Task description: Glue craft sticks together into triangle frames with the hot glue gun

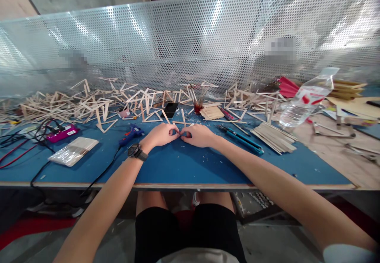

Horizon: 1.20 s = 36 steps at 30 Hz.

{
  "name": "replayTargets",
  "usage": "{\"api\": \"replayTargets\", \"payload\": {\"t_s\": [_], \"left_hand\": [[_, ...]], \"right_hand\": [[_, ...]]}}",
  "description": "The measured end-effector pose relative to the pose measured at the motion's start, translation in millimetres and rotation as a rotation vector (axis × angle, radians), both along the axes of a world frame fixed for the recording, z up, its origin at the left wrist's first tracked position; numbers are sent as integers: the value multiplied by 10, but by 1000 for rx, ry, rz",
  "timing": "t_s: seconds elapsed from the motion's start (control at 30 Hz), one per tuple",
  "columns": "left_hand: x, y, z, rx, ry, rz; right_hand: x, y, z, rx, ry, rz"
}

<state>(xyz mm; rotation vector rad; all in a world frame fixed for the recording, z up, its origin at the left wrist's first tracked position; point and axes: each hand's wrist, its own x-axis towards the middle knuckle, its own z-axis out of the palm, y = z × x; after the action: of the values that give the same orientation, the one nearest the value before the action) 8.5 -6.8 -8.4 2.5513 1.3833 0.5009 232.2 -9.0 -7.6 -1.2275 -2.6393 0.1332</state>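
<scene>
My left hand (162,134), with a dark watch on the wrist, is closed in a pinch above the blue table mat. A thin wooden stick (165,116) slants up from behind its fingers. My right hand (198,135) pinches close beside it, the fingertips of both hands nearly touching. Another wooden stick (183,117) rises from the right fingers. The lower ends of both sticks are hidden by the hands, so I cannot see whether they touch. Left of my hands lies a blue glue gun (130,134); to the right are a blue utility knife (242,139) and a pile of loose wooden sticks (273,137).
Many stick frames (65,104) crowd the back along a perforated metal screen (178,37). A black phone (170,110) lies behind my hands. A plastic-wrapped stick pack (74,151) and purple power strip (63,132) are left; a tilted water bottle (307,98) is right.
</scene>
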Motion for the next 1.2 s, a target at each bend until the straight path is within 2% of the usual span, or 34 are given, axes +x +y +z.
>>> {"api": "replayTargets", "payload": {"t_s": [0.33, 1.2], "left_hand": [[37, -56, 36, 8, 34, -10], [39, -40, 14, -1, 32, -9]], "right_hand": [[-11, -22, 21, -5, -9, 8], [-25, -51, 32, 5, -40, 7]]}}
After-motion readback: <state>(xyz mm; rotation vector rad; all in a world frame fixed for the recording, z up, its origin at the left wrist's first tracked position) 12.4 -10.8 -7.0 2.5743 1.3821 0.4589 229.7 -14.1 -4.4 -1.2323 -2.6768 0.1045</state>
